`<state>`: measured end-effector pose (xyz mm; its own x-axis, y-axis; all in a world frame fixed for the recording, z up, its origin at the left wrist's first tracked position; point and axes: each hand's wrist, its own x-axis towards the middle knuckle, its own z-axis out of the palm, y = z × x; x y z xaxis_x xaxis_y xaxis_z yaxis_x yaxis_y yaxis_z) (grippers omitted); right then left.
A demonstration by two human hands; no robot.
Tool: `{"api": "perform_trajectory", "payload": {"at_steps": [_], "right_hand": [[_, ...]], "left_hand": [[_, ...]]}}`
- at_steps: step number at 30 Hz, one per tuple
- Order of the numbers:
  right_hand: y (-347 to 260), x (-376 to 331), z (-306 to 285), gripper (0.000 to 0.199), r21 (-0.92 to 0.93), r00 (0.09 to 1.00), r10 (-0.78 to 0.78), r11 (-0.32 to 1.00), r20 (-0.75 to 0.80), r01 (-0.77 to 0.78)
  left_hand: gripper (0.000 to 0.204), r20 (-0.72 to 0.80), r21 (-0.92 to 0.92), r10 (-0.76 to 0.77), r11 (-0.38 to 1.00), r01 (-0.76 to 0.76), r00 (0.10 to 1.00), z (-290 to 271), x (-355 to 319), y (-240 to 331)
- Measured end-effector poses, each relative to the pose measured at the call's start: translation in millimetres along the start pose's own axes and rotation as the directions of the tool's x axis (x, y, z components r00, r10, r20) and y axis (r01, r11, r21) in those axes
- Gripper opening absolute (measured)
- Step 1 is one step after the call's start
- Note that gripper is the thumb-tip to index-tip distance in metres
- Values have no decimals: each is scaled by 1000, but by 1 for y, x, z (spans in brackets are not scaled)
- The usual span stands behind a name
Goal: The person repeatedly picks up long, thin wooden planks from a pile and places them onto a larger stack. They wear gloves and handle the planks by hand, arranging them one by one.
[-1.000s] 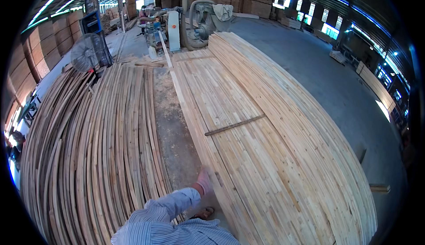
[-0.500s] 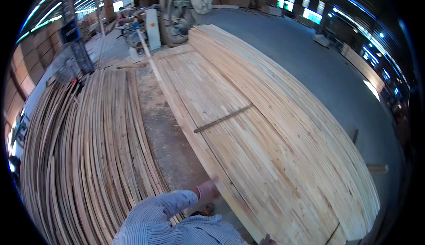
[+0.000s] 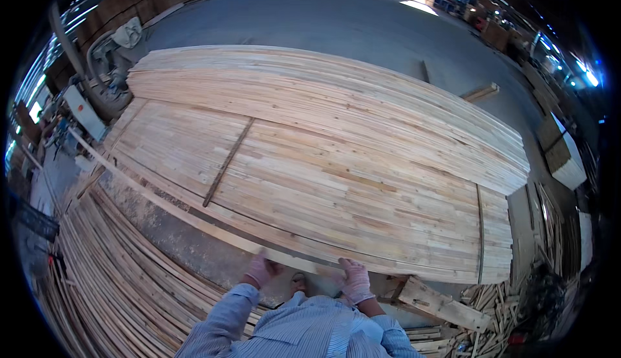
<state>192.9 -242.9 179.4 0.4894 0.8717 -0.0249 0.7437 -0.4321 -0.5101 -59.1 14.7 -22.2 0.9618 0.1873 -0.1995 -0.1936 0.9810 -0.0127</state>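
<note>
A long, narrow wooden board [image 3: 194, 223] stretches from the far left to just in front of me, along the near side of a low stack of panels [image 3: 362, 196]. My left hand [image 3: 261, 270], in a pale glove, is closed on the board's near edge. My right hand [image 3: 356, 282], gloved alike, is closed at the board's right end, its fingers partly blurred. A dark gap shows between the board and the stack. Across the panels lies a thin dark stick [image 3: 228, 161].
A higher pile of boards [image 3: 323, 97] lies along the stack's far side. Many long strips [image 3: 136, 274] cover the floor at left. At lower right are a thick beam [image 3: 443, 303] and scrap wood [image 3: 504, 306]. A machine [image 3: 84, 113] stands far left.
My view has turned to the right. The board has come away from the stack's edge toward me, and my right hand now shows fully at its end.
</note>
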Motion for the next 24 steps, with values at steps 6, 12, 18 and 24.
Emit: {"api": "perform_trajectory", "payload": {"at_steps": [6, 12, 18, 24], "right_hand": [[102, -86, 18, 46, 193, 882, 445, 889, -153, -415], [124, -149, 36, 51, 133, 682, 729, 671, 58, -729], [131, -194, 75, 45, 62, 487, 819, 493, 302, -868], [155, -231, 157, 32, -8, 564, 734, 612, 379, -791]], "left_hand": [[47, -29, 506, 460, -759, 410, 887, 78, -8, 64], [58, -77, 980, 629, -97, 177, 773, 16, -61, 169], [62, -781, 489, 504, 861, -140, 369, 31, -37, 193], [45, -485, -796, 663, -605, 26, 569, -18, -59, 227]]}}
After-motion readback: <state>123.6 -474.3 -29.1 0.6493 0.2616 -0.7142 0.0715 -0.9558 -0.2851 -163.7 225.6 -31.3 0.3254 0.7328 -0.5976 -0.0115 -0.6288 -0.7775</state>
